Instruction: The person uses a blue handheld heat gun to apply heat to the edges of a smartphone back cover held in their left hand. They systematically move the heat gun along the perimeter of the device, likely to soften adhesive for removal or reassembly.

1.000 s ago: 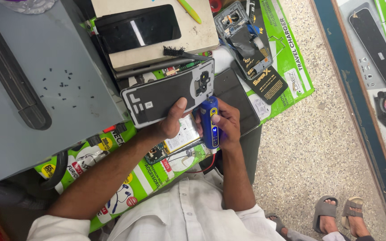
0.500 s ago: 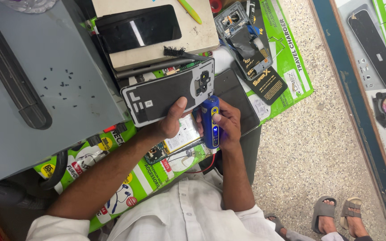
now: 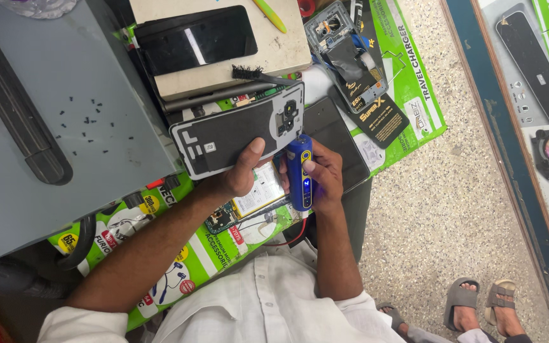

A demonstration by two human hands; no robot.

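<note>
Grey machine housing (image 3: 65,127) at 10 o'clock, loose black screws (image 3: 87,121) scattered on top. Green printed sheets (image 3: 408,76) cover the bench; speckled floor (image 3: 440,216) at 3 o'clock.

Phone back cover (image 3: 236,133), centre, inner face up. Left hand (image 3: 243,171) grips its lower edge, thumb on top.

Right hand (image 3: 322,178) closed round a blue electric screwdriver (image 3: 298,171), tip at the camera cutout.

Judged step: working a screw there. Next calls for a steady, upright tip.
</note>
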